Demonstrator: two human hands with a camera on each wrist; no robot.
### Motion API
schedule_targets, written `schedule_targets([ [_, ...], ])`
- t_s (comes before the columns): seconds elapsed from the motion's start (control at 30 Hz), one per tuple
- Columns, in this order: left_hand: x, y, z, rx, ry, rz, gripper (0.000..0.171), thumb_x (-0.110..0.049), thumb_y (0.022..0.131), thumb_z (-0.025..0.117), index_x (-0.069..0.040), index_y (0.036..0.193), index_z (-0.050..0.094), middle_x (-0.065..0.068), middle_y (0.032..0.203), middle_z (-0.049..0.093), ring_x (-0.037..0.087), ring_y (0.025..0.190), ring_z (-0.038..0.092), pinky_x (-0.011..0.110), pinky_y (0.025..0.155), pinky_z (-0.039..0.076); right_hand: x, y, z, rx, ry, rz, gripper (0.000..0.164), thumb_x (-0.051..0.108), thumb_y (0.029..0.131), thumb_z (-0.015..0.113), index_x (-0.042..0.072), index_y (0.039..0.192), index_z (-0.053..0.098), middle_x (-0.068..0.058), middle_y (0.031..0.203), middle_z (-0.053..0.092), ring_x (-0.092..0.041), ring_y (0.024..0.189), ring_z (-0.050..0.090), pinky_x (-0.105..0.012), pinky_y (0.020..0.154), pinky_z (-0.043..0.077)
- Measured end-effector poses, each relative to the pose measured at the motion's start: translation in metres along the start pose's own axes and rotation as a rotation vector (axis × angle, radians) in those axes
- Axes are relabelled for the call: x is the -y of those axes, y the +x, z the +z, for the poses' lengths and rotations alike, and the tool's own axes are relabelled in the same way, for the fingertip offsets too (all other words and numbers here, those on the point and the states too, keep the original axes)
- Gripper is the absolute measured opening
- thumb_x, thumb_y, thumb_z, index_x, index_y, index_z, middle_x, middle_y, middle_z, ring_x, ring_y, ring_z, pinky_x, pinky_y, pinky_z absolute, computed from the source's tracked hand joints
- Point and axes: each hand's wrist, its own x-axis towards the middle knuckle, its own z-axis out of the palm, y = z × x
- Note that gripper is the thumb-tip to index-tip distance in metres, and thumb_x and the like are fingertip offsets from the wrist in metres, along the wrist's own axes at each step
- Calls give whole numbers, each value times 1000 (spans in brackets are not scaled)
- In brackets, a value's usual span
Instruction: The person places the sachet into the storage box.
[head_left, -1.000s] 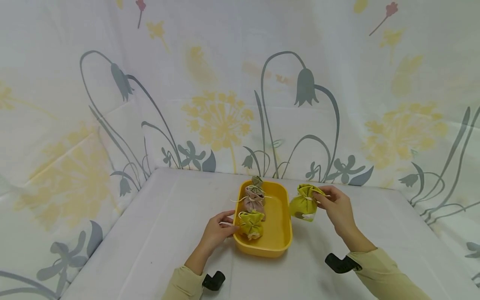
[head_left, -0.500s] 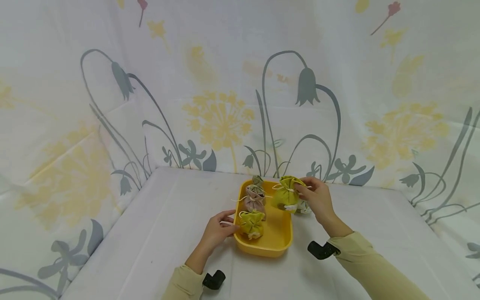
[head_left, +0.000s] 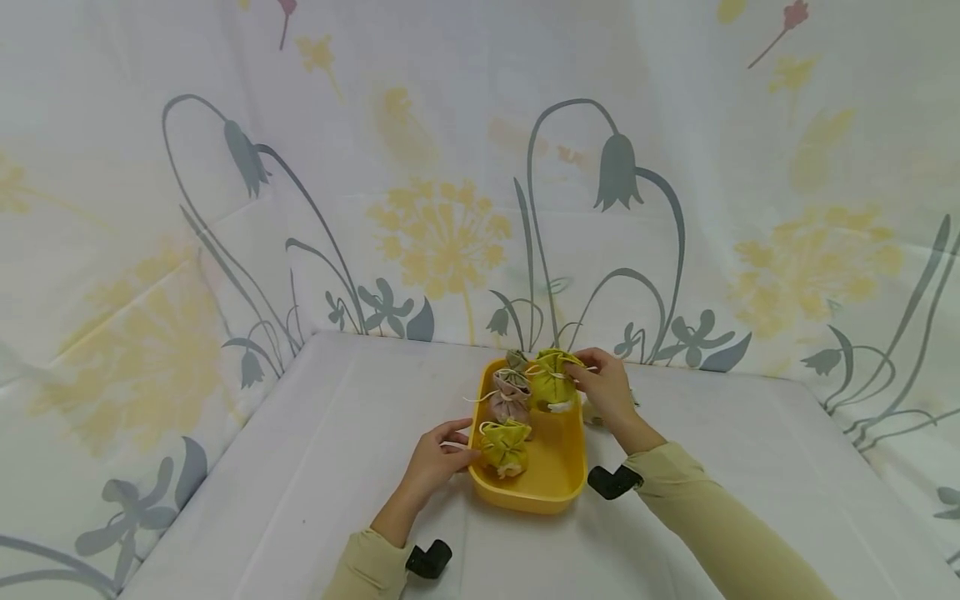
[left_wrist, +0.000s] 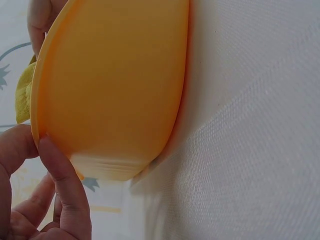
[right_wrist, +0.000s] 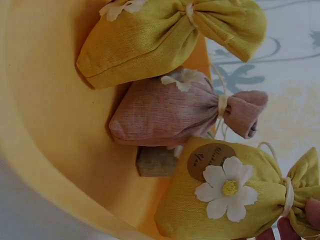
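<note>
My left hand (head_left: 437,457) pinches the left rim of a yellow plastic tray (head_left: 525,503) between thumb and finger, as the left wrist view confirms. With the fingers of my right hand (head_left: 609,393) I hold a yellow-green drawstring sachet (head_left: 553,388) by its gathered neck, inside the tray's far right part. A white flower and a round brown tag decorate this sachet (right_wrist: 182,215) in the right wrist view. Along the tray's left side stand another yellow-green sachet (head_left: 504,446), a pinkish sachet (head_left: 511,402) and a grey-green sachet (head_left: 516,361) at the far end.
A pale sachet (head_left: 592,414) lies on the white-covered table (head_left: 360,417) just right of the tray, mostly hidden behind my right hand. Behind the table hangs a floral-printed curtain (head_left: 465,142).
My right hand has carried the yellow-green sachet leftward, from beside the tray over its right rim to its inside. That uncovered the pale sachet on the table. My left hand stays at the rim.
</note>
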Motion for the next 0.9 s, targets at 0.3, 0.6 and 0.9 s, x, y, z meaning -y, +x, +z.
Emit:
schedule_targets([
  [0.3, 3, 1, 0, 2, 5, 14, 52, -10, 79, 72, -2, 127, 55, 9, 97, 55, 16, 79, 61, 29, 66, 55, -14, 7, 7, 39, -120, 74, 23, 10, 90, 60, -5, 107, 60, -16, 101, 58, -25, 87, 56, -26, 70, 51],
  [0.6, 4, 3, 1, -2, 7, 8, 52, -10, 79, 72, -3, 127, 55, 9, 97, 55, 16, 79, 60, 29, 67, 56, -27, 9, 7, 126, -140, 165, 26, 11, 90, 59, -4, 111, 58, -17, 106, 58, -27, 94, 57, -33, 79, 53],
  [0.9, 2, 2, 1, -3, -4, 6, 52, -9, 79, 72, -3, 127, 55, 9, 98, 55, 16, 79, 60, 29, 67, 56, -34, 6, -3, 144, -167, 140, 35, 17, 87, 63, -2, 117, 59, -19, 112, 59, -29, 95, 60, -34, 78, 53],
])
